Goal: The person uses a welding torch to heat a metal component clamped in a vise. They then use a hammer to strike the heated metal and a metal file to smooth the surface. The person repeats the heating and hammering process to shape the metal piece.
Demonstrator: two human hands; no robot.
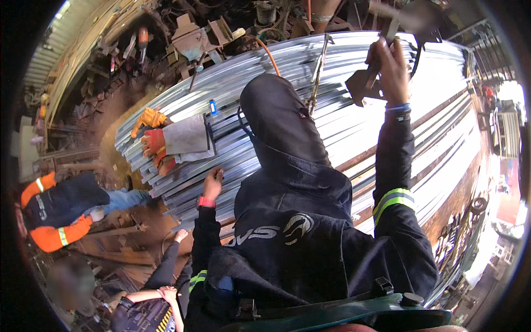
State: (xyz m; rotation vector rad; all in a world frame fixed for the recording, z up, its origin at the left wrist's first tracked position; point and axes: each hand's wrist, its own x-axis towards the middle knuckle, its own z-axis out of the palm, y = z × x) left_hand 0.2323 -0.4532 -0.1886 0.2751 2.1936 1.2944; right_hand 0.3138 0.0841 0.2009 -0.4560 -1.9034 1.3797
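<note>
Over the bars, the right hand, wrapped round a dark piece, should grip firmly, the left hand (curled, pinch unclear) kept clear.

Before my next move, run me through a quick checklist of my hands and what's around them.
1. Right hand gripping the dark object: ok, fingers closed.
2. Left hand empty: cannot tell, fingers curled.
3. Work gloves worn: not ok, both hands bare, gloves lying on the metal bars.
4. Small blue item apart from both hands: ok.
5. Co-worker in orange sleeves clear of the bars: cannot tell.
</note>
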